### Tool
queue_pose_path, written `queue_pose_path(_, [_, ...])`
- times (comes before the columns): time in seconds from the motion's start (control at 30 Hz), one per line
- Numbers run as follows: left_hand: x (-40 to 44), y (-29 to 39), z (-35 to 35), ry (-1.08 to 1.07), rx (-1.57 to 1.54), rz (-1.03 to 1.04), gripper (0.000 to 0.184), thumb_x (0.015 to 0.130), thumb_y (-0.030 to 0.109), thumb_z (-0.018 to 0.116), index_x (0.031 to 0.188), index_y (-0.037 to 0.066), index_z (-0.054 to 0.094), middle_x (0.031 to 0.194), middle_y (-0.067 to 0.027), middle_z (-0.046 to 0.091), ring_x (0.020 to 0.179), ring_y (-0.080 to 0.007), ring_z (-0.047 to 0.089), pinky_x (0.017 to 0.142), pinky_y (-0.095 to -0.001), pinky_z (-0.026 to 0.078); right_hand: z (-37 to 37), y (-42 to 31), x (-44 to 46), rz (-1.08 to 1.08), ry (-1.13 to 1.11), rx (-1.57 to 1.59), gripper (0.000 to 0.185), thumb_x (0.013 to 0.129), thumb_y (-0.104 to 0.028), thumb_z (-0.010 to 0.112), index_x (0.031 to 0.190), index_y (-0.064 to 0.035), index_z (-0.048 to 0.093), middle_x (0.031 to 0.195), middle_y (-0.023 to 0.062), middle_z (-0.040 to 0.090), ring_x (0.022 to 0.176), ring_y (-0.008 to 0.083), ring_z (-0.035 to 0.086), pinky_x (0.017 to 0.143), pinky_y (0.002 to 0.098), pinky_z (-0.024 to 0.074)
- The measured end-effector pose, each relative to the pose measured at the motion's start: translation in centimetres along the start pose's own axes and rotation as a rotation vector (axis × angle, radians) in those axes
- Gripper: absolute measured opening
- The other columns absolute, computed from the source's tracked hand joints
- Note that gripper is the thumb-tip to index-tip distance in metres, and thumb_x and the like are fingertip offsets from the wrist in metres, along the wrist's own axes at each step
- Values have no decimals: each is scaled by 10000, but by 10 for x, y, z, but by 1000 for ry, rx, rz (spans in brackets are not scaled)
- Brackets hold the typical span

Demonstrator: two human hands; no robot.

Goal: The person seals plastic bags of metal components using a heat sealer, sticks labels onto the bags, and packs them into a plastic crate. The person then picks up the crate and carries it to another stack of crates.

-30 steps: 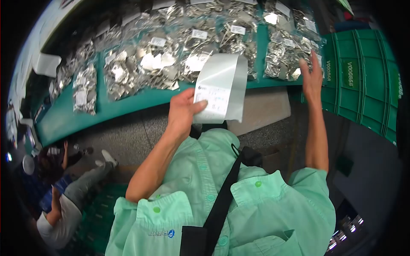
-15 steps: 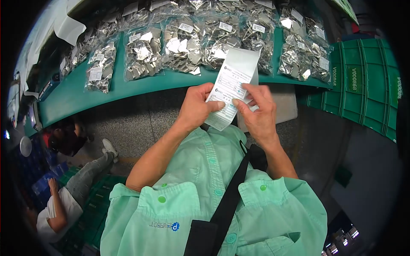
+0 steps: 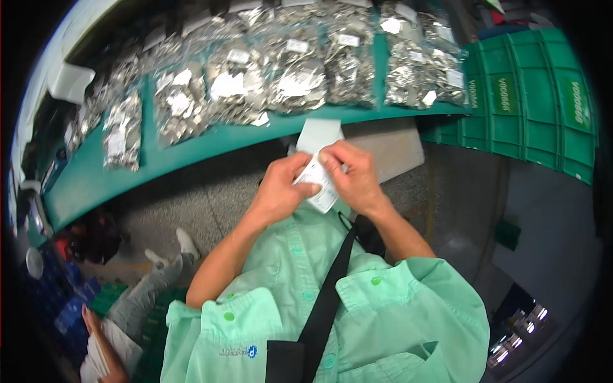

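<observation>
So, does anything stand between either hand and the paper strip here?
Nothing visible does. The left hand and the right hand already grip the paper strip directly. The bags of shiny pieces lie beyond it on the green table, clear of both hands.

The white label strip [image 3: 319,135] is held slanted, its lower part printed.

Fisheye distortion bows the counter [image 3: 89,185]; the corners fall to black. Specular glare whitens areas of the bagged metal parts [image 3: 236,86]. The floor [image 3: 204,198] is dim; print on the label strip [image 3: 323,199] is blurred.
</observation>
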State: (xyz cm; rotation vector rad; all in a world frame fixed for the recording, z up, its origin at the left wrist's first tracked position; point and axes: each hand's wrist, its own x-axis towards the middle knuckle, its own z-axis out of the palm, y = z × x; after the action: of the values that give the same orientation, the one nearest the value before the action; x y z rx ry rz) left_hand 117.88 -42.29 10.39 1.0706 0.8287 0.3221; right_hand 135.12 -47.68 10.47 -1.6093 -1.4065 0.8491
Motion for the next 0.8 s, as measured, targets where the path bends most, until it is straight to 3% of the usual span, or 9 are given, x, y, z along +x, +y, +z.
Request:
queue_pose_path(0.1, [1, -5, -2, 2, 24, -51, 334, 762, -99, 665, 1083, -26, 608, 963, -57, 680, 891, -113, 639, 795, -270, 513, -4, 27, -6, 280, 107, 224, 94, 925, -71, 626, 914, 18, 655, 731, 43, 612, 670, 123, 555, 606, 303, 456])
queue_pose_path(0.2, [0, -16, -11, 18, -17, -104, 339, 750, -97, 665, 1078, -28, 610, 953, -78, 697, 871, -128, 659, 792, -278, 526, -42, 70, 4, 390, 280, 390, 106, 941, -80, 615, 920, 10, 667, 742, -43, 589, 692, 47, 492, 590, 255, 428])
queue_pose_path(0.27, [-2, -22, -18, 29, -47, -153, 332, 757, -78, 666, 1081, -39, 606, 958, -102, 713, 889, -146, 674, 827, -298, 522, -90, 84, 23, 373, 348, 145, 101, 941, -76, 616, 914, 1, 675, 758, -79, 580, 676, 35, 485, 575, 235, 414])
queue_pose_path(0.37, [-5, -32, -25, 37, -118, -186, 316, 765, -83, 666, 1073, -43, 606, 962, -105, 716, 883, -147, 680, 814, -290, 531, -175, 131, 67, 137, 556, -301, 197, 965, -145, 603, 884, 20, 672, 706, 10, 626, 619, 94, 532, 551, 278, 410])
queue_pose_path(0.43, [-5, -36, -25, 53, -129, -199, 305, 772, -96, 668, 1067, -45, 606, 962, -108, 720, 869, -150, 685, 807, -285, 538, -219, 146, 101, -213, 673, -682, 153, 957, -137, 596, 927, -4, 665, 759, 98, 645, 642, 225, 582, 591, 348, 440])
queue_pose_path(0.53, [0, -37, -21, 87, -136, -208, 307, 777, -102, 666, 1072, -46, 606, 960, -107, 720, 862, -147, 686, 806, -283, 538, -246, 175, 130, -307, 561, -940, 108, 913, -116, 616, 992, -61, 665, 907, 141, 643, 856, 354, 609, 724, 409, 490])
queue_pose_path(0.63, [2, -35, -17, 105, -154, -213, 308, 780, -105, 664, 1077, -46, 607, 964, -108, 721, 860, -146, 688, 803, -279, 539, -221, 219, 107, -232, 175, -1042, 130, 897, -130, 631, 1013, -78, 655, 950, 116, 623, 945, 327, 595, 792, 426, 483])
queue_pose_path(0.7, [5, -35, -18, 115, -174, -199, 307, 782, -107, 661, 1079, -48, 606, 966, -109, 721, 861, -146, 689, 799, -277, 540, -190, 227, 78, -262, 182, -932, 185, 887, -129, 639, 1065, -82, 656, 1052, 113, 611, 1014, 334, 575, 863, 452, 465])
queue_pose_path(0.8, [6, -34, -21, 171, -248, -163, 311, 781, -118, 652, 1081, -52, 605, 963, -113, 720, 859, -154, 693, 791, -280, 545, -163, 202, 47, -143, 237, -941, 239, 894, -126, 636, 1127, -74, 645, 1140, 113, 588, 1098, 345, 537, 927, 473, 430])
